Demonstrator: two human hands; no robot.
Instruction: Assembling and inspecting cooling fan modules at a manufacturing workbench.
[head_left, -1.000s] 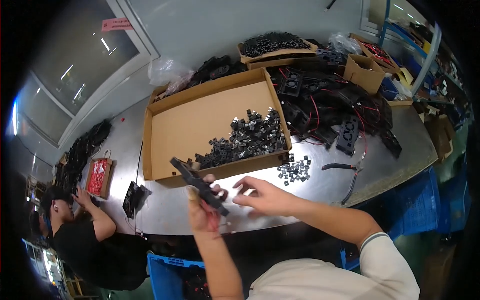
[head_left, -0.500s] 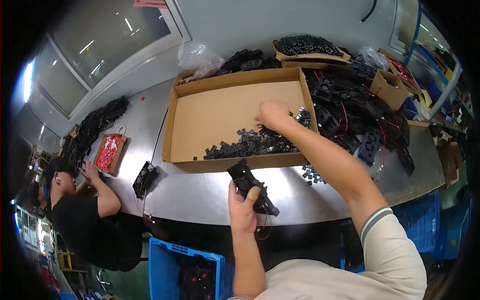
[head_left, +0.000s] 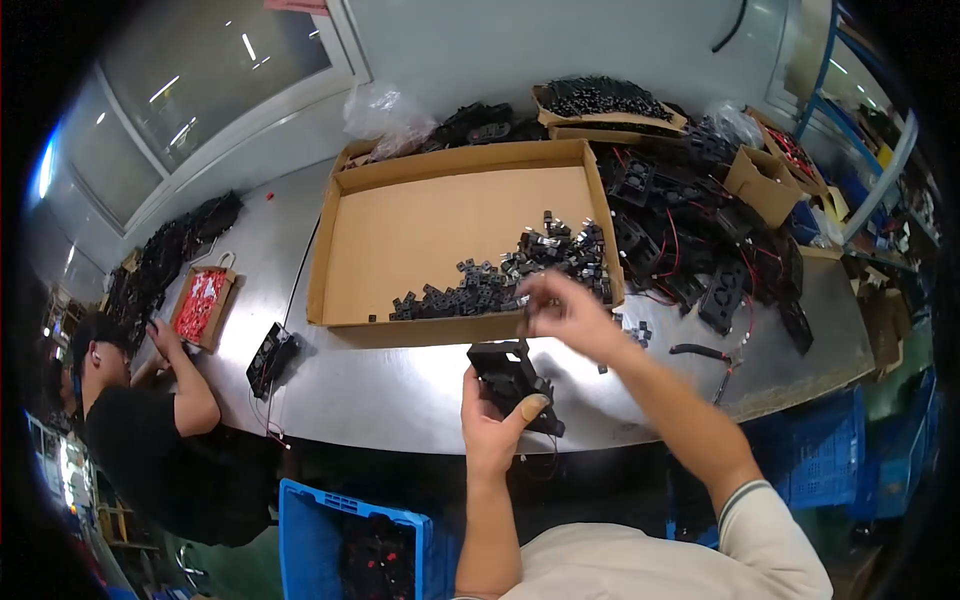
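Observation:
My left hand (head_left: 492, 430) is closed around a black plastic housing (head_left: 508, 372), held tilted above the metal table's front edge, with a thin wire hanging below it. Just above the housing, by the front wall of the shallow cardboard box (head_left: 420, 330), is my right hand (head_left: 565, 318). Its fingers are bent together in a pinch; whatever is between them is too small and dark to make out. A heap of small black parts with shiny metal bits (head_left: 470, 290) lies along the box's front and right side.
Black fan housings with red wires (head_left: 720, 290) pile up on the right, near cutting pliers (head_left: 705, 351). Another black housing (head_left: 270, 360) lies left, beyond it a carton of red parts (head_left: 203, 300). A co-worker (head_left: 150, 430) sits far left. A blue crate (head_left: 310, 540) stands below.
My right hand has come out of the parts heap, back toward me and close to the housing. My left hand has turned the housing, showing its open frame end.

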